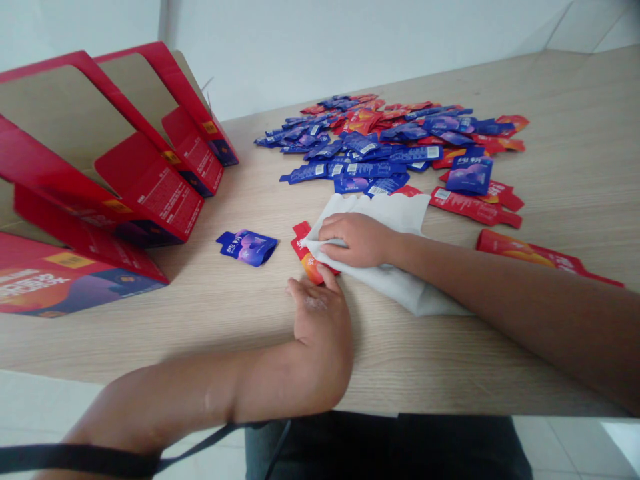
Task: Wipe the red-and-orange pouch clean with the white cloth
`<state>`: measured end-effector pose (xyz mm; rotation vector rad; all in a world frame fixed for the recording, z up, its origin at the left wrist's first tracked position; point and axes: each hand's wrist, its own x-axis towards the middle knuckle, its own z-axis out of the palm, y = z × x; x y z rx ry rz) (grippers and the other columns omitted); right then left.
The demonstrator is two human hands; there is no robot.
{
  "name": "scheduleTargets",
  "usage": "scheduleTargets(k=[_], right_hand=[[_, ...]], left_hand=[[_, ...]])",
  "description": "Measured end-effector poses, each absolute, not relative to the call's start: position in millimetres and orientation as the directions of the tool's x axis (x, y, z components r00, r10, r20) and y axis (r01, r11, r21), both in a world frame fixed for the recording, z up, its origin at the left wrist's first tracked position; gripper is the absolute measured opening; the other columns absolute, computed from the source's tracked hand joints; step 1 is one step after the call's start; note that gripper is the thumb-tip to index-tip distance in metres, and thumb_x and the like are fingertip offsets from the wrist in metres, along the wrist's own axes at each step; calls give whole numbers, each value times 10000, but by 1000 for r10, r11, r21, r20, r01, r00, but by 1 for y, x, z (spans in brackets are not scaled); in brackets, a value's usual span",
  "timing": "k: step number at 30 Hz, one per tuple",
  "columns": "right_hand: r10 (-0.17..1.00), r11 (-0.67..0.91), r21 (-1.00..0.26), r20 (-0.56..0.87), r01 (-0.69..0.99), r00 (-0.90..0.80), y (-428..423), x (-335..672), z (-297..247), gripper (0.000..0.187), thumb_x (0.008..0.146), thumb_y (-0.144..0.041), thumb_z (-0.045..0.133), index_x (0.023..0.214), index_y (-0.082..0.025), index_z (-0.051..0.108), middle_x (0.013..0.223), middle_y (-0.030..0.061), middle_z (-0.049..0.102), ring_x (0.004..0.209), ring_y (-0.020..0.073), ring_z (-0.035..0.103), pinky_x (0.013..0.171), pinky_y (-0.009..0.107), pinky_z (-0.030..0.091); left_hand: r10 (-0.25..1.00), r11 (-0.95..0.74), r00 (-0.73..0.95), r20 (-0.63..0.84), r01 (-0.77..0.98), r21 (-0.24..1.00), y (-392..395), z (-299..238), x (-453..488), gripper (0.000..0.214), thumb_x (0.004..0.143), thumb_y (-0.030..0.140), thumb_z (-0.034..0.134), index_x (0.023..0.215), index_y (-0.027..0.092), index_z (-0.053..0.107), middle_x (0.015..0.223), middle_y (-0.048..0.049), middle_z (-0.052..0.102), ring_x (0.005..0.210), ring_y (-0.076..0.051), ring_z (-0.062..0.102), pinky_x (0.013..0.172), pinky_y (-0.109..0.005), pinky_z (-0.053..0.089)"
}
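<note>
A small red and orange spouted pouch (302, 251) lies flat on the table, partly covered by a white cloth (400, 212). My right hand (357, 239) is closed on a fold of this cloth and presses it over the pouch; the rest of the cloth spreads under my wrist. At the pouch's near end, my left hand (320, 303) grips its lower edge with bent fingers, some of them hidden from view. Just left of both hands lies a blue pouch (250, 248) with purple fruit printed on it.
A heap of blue and red pouches (360, 143) covers the back of the table (425, 373). Several open red cartons (150, 193) stand at the left. A larger red packet (530, 250) lies beyond my right forearm. The wall rises behind the table.
</note>
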<state>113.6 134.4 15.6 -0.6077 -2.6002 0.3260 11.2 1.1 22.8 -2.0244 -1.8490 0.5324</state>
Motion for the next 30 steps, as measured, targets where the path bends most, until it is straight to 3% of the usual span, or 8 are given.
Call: scheduleTargets(k=[10,17,30], right_hand=[[467,875,-323,373,359,-802,134,114,16,194,849,-228,468,784,-134,624,824,74,615,761,174,513,709,290,358],[474,874,-310,368,375,-800,134,114,15,188,847,-222,469,782,-137,624,829,71,615,757,171,513,701,285,355],[472,874,-312,369,372,-801,134,114,16,192,851,-226,467,793,-136,626,839,73,614,768,174,519,705,286,360]], left_hand=[[995,-100,75,-69,840,-533,2,24,12,529,837,-22,251,1341,-27,413,930,-246,708,936,-245,683,948,-431,452],[994,-107,100,-46,782,-614,0,22,11,527,834,-9,263,1328,15,445,888,-171,731,889,-201,686,933,-400,464],[997,-81,70,-42,864,-497,1,23,12,524,840,-25,246,1330,-21,430,852,-196,718,901,-223,687,940,-410,458]])
